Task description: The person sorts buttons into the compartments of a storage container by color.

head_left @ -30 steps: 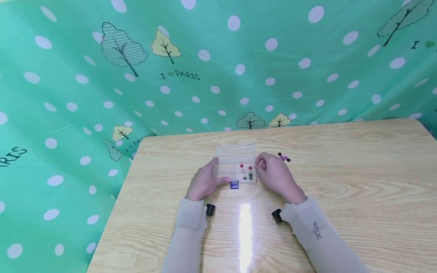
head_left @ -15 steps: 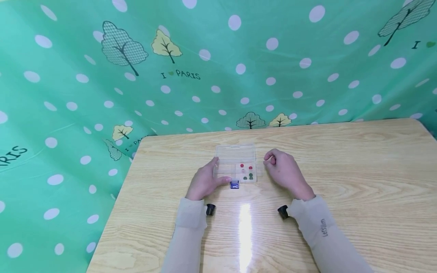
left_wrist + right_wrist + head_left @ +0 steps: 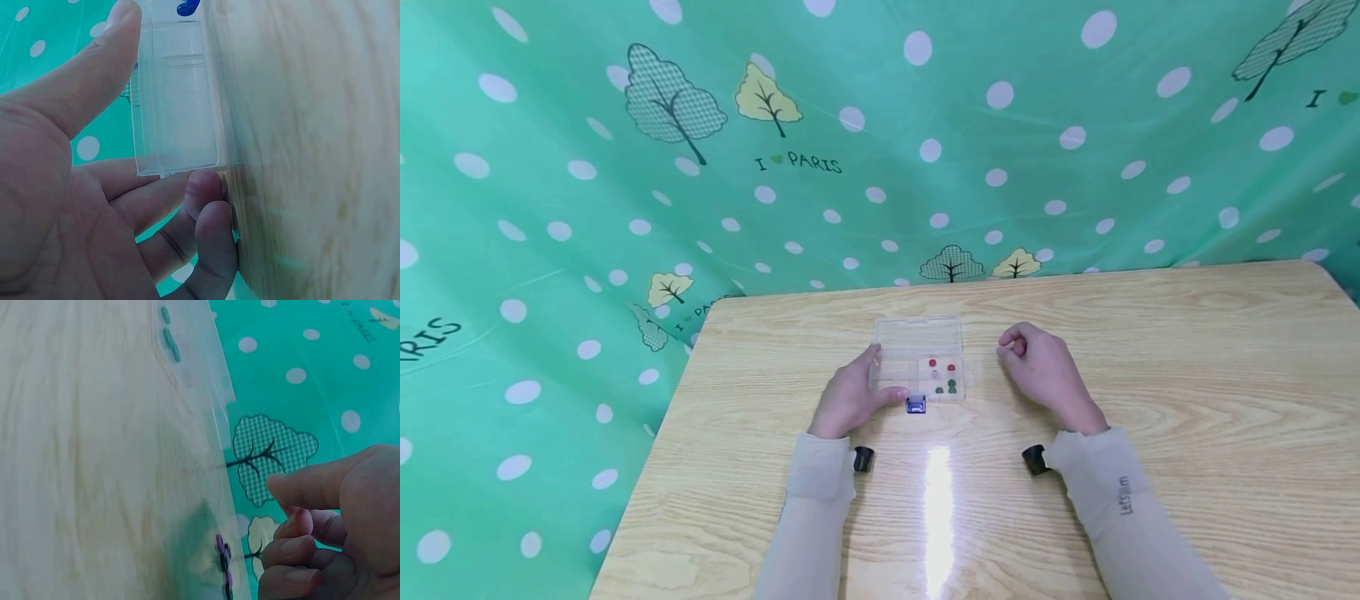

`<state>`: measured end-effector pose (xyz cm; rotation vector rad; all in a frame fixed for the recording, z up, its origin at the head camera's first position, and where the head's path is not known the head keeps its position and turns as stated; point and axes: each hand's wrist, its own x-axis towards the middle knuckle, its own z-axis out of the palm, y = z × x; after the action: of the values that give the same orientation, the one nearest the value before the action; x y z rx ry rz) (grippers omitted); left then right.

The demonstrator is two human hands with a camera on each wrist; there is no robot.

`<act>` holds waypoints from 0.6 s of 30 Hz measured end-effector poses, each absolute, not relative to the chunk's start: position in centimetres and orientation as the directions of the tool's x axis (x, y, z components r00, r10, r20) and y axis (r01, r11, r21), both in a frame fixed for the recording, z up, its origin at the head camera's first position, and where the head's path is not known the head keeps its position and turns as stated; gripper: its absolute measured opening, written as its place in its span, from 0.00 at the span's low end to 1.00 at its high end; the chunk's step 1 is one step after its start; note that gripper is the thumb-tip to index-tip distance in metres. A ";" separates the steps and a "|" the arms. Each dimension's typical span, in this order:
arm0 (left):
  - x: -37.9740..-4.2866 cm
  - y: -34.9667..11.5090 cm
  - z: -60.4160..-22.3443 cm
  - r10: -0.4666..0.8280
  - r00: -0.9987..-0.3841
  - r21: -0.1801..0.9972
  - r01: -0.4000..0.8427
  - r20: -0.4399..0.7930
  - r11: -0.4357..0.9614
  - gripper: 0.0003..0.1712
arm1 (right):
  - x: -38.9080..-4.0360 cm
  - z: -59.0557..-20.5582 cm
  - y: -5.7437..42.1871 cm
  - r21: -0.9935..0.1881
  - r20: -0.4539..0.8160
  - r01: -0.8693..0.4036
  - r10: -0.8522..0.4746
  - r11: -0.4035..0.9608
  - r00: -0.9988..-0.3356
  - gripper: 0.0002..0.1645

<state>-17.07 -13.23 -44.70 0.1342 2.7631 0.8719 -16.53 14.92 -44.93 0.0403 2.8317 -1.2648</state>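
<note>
A clear plastic compartment box (image 3: 895, 371) lies on the table with its lid (image 3: 917, 337) raised at the back. My left hand (image 3: 850, 396) holds its left end, thumb along the front edge and fingers round the side. Two red pieces (image 3: 932, 363) and several small dark green pieces (image 3: 952, 386) sit in the right part. At the front hangs a blue latch (image 3: 916, 405); a clear flap (image 3: 973, 377) sticks out at the right. My right hand (image 3: 1039, 367), loosely curled, is right of the box with nothing visible in its fingers. Purple and black pieces (image 3: 224, 557) lie near it in the right wrist view.
The wooden table (image 3: 1210, 400) extends far to the right. A green dotted cloth (image 3: 865, 217) hangs behind it and along the left. Each wrist carries a small black camera (image 3: 1034, 459).
My right hand has left the right edge of the box and moved right, covering the purple and black pieces in the head view. The clear flap now shows. My left hand has stayed put.
</note>
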 end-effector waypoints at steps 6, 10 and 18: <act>-17.1 -13.2 -44.5 0.156 -0.967 0.577 0.011 -0.203 0.816 0.57 | -16.7 -45.3 15.8 -0.747 -0.064 0.066 0.027 0.661 -0.998 0.10; -17.1 -13.2 -44.5 0.152 -0.966 0.580 0.003 -0.208 0.814 0.57 | -16.8 -45.4 16.3 -0.747 -0.066 0.073 0.035 0.661 -0.997 0.11; -17.1 -13.2 -44.5 0.145 -0.965 0.579 -0.008 -0.218 0.816 0.57 | -16.7 -45.8 17.1 -0.753 -0.058 0.087 0.065 0.653 -0.996 0.12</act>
<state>-17.07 -13.21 -44.53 0.1056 2.7484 0.8774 -16.71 17.07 -45.82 0.1302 2.8323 -1.2923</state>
